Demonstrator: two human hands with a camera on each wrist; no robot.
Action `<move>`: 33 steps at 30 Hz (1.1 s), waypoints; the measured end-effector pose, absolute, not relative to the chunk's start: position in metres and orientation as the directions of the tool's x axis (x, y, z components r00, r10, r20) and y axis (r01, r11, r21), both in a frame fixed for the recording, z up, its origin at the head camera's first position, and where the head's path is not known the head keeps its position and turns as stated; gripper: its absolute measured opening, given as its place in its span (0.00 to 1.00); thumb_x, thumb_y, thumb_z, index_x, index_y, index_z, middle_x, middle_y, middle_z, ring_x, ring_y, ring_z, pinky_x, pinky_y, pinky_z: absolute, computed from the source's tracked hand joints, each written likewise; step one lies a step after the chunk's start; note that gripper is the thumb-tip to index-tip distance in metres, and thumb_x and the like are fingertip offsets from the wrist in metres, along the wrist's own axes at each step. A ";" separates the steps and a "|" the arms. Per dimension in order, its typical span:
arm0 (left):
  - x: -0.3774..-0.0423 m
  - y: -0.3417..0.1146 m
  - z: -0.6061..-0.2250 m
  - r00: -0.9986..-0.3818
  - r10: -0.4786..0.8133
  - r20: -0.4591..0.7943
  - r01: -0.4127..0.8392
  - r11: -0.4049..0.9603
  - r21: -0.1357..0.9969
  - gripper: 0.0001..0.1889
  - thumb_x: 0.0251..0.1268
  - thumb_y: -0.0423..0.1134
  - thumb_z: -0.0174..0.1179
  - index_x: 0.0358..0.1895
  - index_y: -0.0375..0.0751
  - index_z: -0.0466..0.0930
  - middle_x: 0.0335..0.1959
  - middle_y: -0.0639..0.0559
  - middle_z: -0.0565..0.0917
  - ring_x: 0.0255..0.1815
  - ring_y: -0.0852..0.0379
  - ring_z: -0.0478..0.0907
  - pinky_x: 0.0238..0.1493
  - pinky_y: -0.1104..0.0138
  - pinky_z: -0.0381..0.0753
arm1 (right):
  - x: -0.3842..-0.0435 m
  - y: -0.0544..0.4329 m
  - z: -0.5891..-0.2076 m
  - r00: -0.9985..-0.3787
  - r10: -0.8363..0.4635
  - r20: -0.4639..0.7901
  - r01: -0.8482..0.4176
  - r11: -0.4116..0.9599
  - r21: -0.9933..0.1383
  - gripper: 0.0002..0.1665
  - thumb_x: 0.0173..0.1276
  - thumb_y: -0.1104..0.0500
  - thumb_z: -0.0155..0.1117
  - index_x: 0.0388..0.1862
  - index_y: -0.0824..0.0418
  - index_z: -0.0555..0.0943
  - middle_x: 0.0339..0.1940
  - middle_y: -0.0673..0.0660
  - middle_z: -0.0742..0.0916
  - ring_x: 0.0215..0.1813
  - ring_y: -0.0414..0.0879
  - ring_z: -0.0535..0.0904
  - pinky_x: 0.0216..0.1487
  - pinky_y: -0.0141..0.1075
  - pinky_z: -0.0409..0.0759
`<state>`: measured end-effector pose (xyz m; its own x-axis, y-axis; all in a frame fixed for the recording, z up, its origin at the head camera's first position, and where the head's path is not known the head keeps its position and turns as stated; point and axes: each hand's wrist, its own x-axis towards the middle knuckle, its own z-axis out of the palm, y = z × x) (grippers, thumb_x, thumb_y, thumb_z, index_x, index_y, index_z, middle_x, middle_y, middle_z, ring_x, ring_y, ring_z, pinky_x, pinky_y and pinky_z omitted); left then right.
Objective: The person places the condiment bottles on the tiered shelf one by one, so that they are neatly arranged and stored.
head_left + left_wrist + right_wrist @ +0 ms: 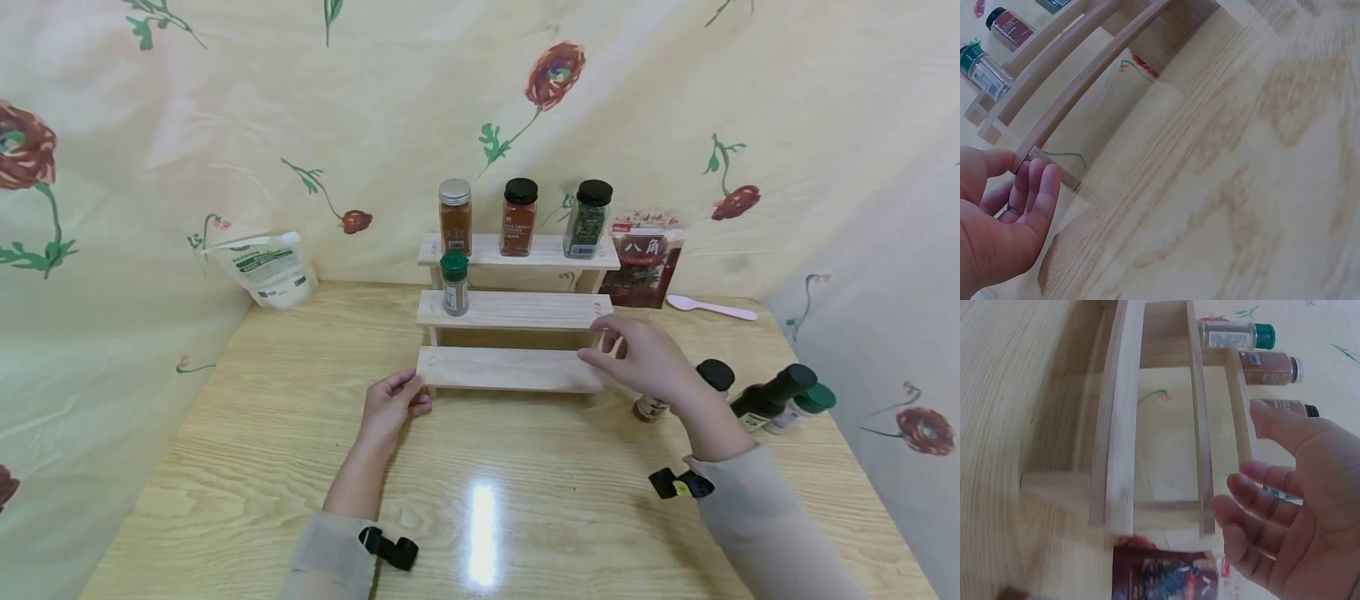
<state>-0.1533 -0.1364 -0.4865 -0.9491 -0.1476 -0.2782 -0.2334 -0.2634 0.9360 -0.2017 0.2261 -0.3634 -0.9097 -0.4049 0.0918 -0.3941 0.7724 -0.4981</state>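
Observation:
A three-step wooden spice rack [510, 368] stands on the table in the head view. My left hand [393, 407] pinches the left end of its lowest step between thumb and fingers, as the left wrist view also shows at the step's end [1035, 140]. By the rack's right end is my right hand [641, 357], its thumb and loosely bent fingers spread apart with nothing between them; whether a fingertip touches the wood I cannot tell. On the top step stand a silver-capped spice jar [455, 218] and two black-capped jars, one red [518, 218], one green [587, 221]. A green-capped shaker [454, 285] occupies the middle step's left end.
Behind the rack's right end leans a dark red spice pouch [641, 267], with a pale pink spoon [712, 307] beside it. Several bottles, including a dark bottle [772, 393], are grouped beyond my right wrist. A white pouch [270, 271] sits at the back left.

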 end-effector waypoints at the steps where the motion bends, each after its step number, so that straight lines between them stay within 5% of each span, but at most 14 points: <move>1: -0.153 -0.136 -0.486 -0.949 -0.148 -0.279 -0.235 -0.262 0.936 0.21 0.75 0.28 0.58 0.65 0.19 0.70 0.36 0.44 0.81 0.30 0.59 0.82 0.40 0.70 0.90 | -0.200 0.229 -0.362 -0.913 -0.395 0.099 -0.391 0.785 -0.480 0.25 0.71 0.41 0.67 0.52 0.59 0.82 0.34 0.54 0.84 0.32 0.46 0.79 0.29 0.38 0.79; 10: -0.154 -0.136 -0.485 -0.948 -0.146 -0.283 -0.232 -0.293 0.928 0.20 0.74 0.27 0.57 0.64 0.18 0.70 0.33 0.46 0.81 0.28 0.59 0.82 0.38 0.69 0.91 | -0.191 0.259 -0.359 -0.930 -0.335 0.153 -0.368 0.838 -0.404 0.30 0.71 0.43 0.68 0.58 0.65 0.81 0.37 0.59 0.86 0.39 0.53 0.81 0.35 0.50 0.82; 18: -0.153 -0.137 -0.485 -0.949 -0.140 -0.283 -0.237 -0.275 0.932 0.21 0.74 0.29 0.58 0.64 0.19 0.70 0.34 0.46 0.81 0.30 0.59 0.82 0.39 0.70 0.90 | -0.184 0.277 -0.360 -0.938 -0.316 0.141 -0.346 0.872 -0.346 0.31 0.70 0.41 0.69 0.56 0.66 0.81 0.36 0.58 0.85 0.33 0.49 0.79 0.27 0.39 0.77; 33: -0.153 -0.135 -0.485 -0.948 -0.154 -0.278 -0.229 -0.275 0.934 0.21 0.74 0.28 0.58 0.64 0.20 0.71 0.34 0.45 0.82 0.28 0.60 0.82 0.38 0.70 0.91 | -0.169 0.300 -0.368 -0.951 -0.306 0.035 -0.304 0.914 -0.268 0.30 0.65 0.47 0.75 0.52 0.71 0.82 0.30 0.57 0.83 0.26 0.46 0.74 0.23 0.38 0.75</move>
<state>-0.1534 -0.1354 -0.4854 -0.9481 -0.1541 -0.2781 -0.2291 -0.2754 0.9336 -0.1688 0.3000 -0.3677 -0.9512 -0.3065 0.0354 -0.3045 0.9140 -0.2681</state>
